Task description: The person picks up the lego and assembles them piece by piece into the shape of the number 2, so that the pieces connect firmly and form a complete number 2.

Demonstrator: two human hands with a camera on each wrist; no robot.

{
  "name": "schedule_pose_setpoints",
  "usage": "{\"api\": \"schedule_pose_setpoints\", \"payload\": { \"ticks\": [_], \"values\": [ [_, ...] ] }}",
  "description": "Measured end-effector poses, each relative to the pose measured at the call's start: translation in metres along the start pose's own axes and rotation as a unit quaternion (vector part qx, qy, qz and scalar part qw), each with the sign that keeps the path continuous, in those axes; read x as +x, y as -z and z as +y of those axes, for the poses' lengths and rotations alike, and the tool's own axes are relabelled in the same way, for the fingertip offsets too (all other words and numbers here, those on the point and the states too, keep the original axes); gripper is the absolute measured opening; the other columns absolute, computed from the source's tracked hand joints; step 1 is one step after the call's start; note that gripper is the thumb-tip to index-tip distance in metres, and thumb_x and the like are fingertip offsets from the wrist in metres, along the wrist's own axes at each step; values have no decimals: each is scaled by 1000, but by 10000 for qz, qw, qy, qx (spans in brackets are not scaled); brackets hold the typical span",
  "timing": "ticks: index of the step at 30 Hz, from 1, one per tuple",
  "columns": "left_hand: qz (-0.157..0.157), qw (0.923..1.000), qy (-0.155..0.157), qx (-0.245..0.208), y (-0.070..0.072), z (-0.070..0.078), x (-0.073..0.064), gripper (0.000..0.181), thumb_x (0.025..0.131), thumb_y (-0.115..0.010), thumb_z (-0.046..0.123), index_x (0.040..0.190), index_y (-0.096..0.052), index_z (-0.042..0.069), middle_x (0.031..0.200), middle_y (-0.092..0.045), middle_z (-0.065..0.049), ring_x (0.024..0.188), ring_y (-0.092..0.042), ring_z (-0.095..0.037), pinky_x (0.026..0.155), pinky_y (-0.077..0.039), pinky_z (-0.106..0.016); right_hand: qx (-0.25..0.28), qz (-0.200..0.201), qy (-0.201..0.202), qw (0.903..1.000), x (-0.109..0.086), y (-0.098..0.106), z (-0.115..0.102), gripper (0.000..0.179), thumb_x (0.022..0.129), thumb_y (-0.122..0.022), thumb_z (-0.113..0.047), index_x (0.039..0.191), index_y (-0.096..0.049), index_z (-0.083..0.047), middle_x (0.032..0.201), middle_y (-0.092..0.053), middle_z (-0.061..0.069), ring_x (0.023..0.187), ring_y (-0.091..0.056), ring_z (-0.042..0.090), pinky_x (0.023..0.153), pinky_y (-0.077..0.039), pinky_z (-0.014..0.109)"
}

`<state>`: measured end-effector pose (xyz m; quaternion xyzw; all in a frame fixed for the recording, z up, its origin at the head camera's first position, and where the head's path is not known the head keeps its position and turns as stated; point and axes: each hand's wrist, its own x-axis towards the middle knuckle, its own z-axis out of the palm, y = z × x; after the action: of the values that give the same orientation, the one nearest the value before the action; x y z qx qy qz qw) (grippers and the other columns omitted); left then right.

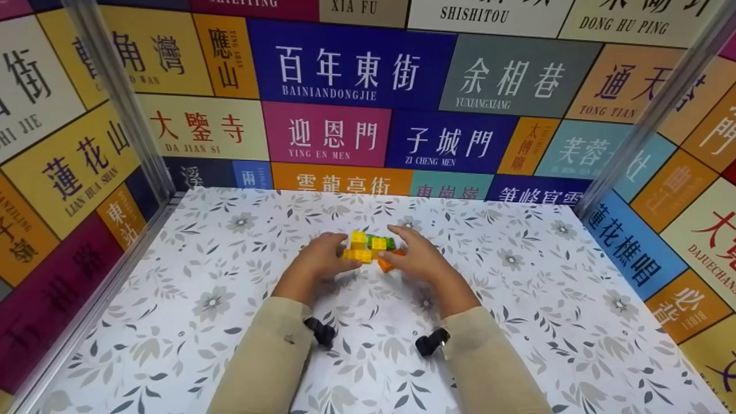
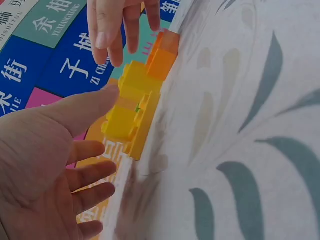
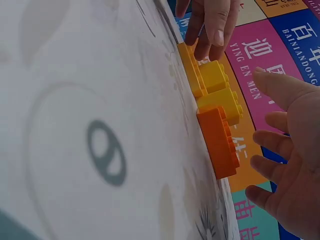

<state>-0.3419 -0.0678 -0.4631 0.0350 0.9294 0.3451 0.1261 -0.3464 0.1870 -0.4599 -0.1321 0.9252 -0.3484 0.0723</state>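
Left hand and right hand, fingers relaxed, flanked yellow bricks and an orange brick near frame centre.

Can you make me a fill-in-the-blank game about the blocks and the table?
1. Yellow blocks lie in the gap ____ the left hand and right hand.
2. In the head view, the right thumb partly hides the ____ block.
3. Behind the yellow blocks sits a ____ block.
4. The tabletop is printed with leaves and ____.

Missing words: between; orange; green; flowers.
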Motion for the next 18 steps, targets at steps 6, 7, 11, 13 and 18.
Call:
{"api": "schedule_pose_setpoints", "payload": {
  "ticks": [6,7,11,13,18],
  "values": [
    [-48,9994,-58,-337,-4,-3,6,68,93,-84,26,155,-57,14,151,-64,-9,142,-58,-28,127,-39,-50,97,90,-342,9993,7,-6,-2,67,102,-72,-45,162,-48,-27,170,-44,3,161,-36,31,130,-32,59],
    [-48,9995,-84,-305,-5,-4,7,66,94,-84,25,154,-58,14,151,-64,-8,141,-58,-27,127,-39,-49,82,105,-383,9992,9,-7,-2,65,102,-72,-43,161,-49,-27,169,-46,2,160,-38,31,130,-32,58],
    [27,9997,-242,-88,-7,-8,13,58,95,-82,22,149,-62,13,150,-63,-8,140,-58,-27,127,-40,-48,57,56,-513,9986,14,-12,-4,59,103,-72,-38,158,-53,-26,167,-49,3,157,-43,30,129,-35,56],
    [90,9993,-351,2,-7,-11,15,53,95,-82,21,145,-66,12,146,-65,-8,137,-59,-26,126,-41,-47,59,46,-520,9986,15,-14,-4,55,104,-71,-35,156,-56,-27,165,-51,3,153,-47,29,128,-37,55],
    [178,9984,-539,40,-8,-13,15,41,95,-81,18,135,-72,10,135,-68,-10,125,-62,-27,120,-45,-47,126,155,-544,9983,18,-17,-2,44,106,-69,-28,149,-63,-27,157,-59,3,143,-56,26,124,-43,52]
  ]
}}
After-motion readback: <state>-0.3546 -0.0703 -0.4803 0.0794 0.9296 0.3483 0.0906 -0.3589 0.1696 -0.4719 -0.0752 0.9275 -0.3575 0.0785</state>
